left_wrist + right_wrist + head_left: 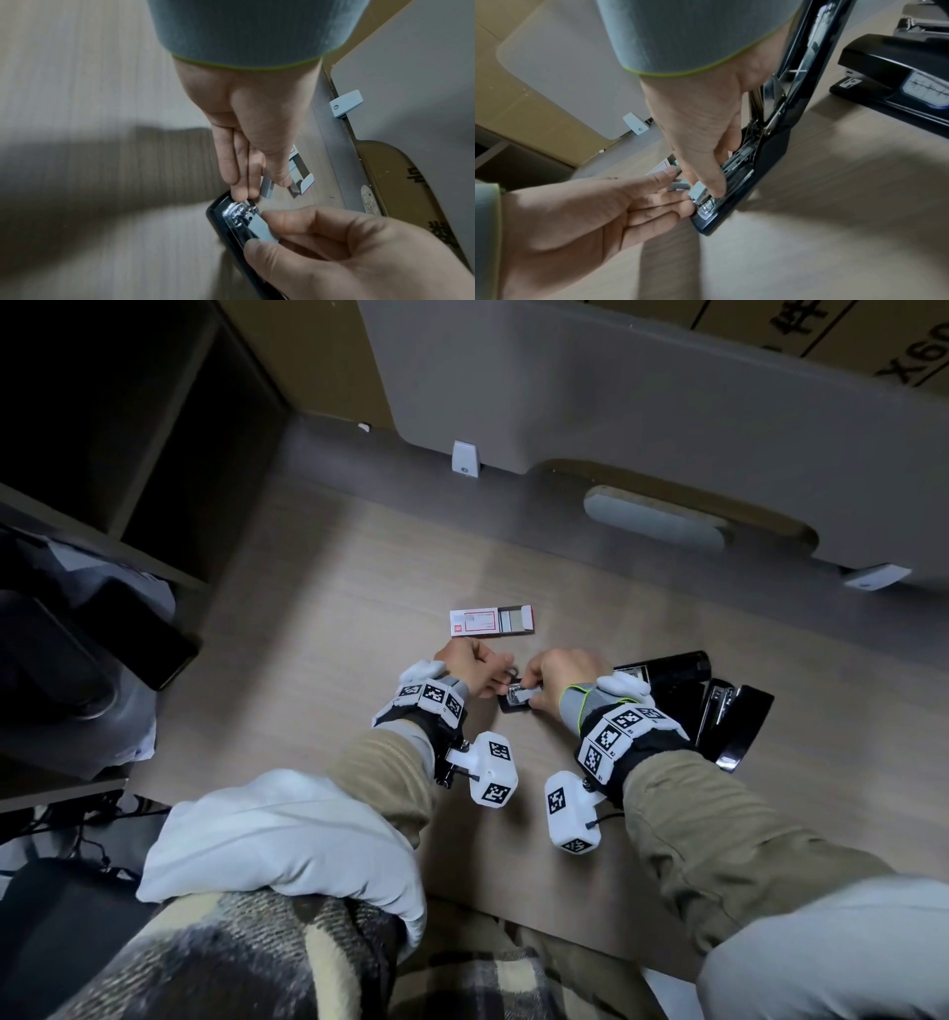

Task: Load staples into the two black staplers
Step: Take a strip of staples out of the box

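Note:
An opened black stapler (513, 703) lies on the desk, its lid (821, 60) swung up and its metal channel (736, 172) bare. My right hand (529, 693) pinches a grey staple strip (262, 227) at the channel's front end. My left hand (506, 677) holds a second staple strip (267, 186) between thumb and fingers, and its fingertips (685, 205) touch the stapler's nose. The red and white staple box (490, 622) lies open just beyond both hands. The other black stapler (739, 711) lies to the right, behind my right wrist.
A grey partition panel (616, 403) with white clips (464, 459) closes the desk's far side. Dark shelves and bags (77, 634) stand at the left. Bare wooden desktop (359, 588) stretches around the box and towards me.

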Demonstrator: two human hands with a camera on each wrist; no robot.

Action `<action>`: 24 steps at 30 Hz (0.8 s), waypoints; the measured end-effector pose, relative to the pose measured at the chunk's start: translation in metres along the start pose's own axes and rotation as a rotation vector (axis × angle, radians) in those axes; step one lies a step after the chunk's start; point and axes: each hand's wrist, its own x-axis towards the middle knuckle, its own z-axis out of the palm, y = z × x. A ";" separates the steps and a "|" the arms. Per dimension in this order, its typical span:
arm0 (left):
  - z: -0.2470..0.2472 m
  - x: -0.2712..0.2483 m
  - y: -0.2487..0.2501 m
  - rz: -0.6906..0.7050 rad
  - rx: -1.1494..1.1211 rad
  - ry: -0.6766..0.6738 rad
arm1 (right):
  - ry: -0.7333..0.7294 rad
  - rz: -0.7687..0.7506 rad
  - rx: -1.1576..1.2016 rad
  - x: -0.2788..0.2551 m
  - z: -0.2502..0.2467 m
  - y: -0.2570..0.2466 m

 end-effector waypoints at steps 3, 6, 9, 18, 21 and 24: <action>0.000 0.001 -0.001 -0.002 -0.006 -0.001 | 0.004 0.006 -0.032 -0.001 0.000 -0.001; 0.001 0.001 -0.002 0.013 -0.001 0.004 | 0.007 0.023 -0.033 -0.001 -0.001 -0.002; 0.001 0.000 -0.003 0.022 -0.001 0.006 | 0.010 0.014 -0.063 -0.002 -0.002 -0.003; 0.003 0.002 -0.004 0.029 0.021 -0.002 | 0.012 0.002 -0.101 -0.001 0.001 -0.003; 0.003 0.001 -0.003 0.038 0.039 -0.002 | 0.015 0.007 -0.100 0.000 0.003 -0.003; 0.002 0.001 -0.002 0.050 0.046 -0.009 | 0.024 -0.003 -0.088 -0.002 0.003 -0.002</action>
